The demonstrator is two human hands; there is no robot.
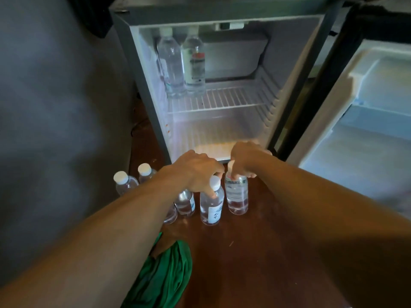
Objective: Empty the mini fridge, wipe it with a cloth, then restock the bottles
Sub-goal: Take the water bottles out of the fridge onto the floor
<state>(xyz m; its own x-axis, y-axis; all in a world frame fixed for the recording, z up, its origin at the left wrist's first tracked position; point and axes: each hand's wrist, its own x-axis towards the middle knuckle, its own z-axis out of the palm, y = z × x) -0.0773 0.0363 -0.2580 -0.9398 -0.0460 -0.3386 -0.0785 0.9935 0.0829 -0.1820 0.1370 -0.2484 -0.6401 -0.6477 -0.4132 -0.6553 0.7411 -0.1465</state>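
Starting at the left, two spare bottles [124,183] stand on the floor [255,252] at about nine o'clock from my left grip [195,172]. That grip is curled down over the top of a half-hidden bottle [184,203], with one finger lying against the shoulder of the middle bottle [211,205]; I cannot tell whether it has closed on either. At three o'clock from there, my right grip [244,161] is pinched on the cap of the right bottle [236,196], which stands upright on the floor just in front of the mini fridge [300,63]. These look full, so I judge them moderately heavy, with thin, smooth plastic walls that would dent and slip under a squeeze. The cap and neck are the stiff part and the better hold. Up at twelve o'clock, two shelf bottles [171,63] stand on the left of the wire shelf [233,98], so restocking looks under way. The green cloth [164,274] lies at six o'clock by my left forearm, and the open door [367,130] hangs at two o'clock.
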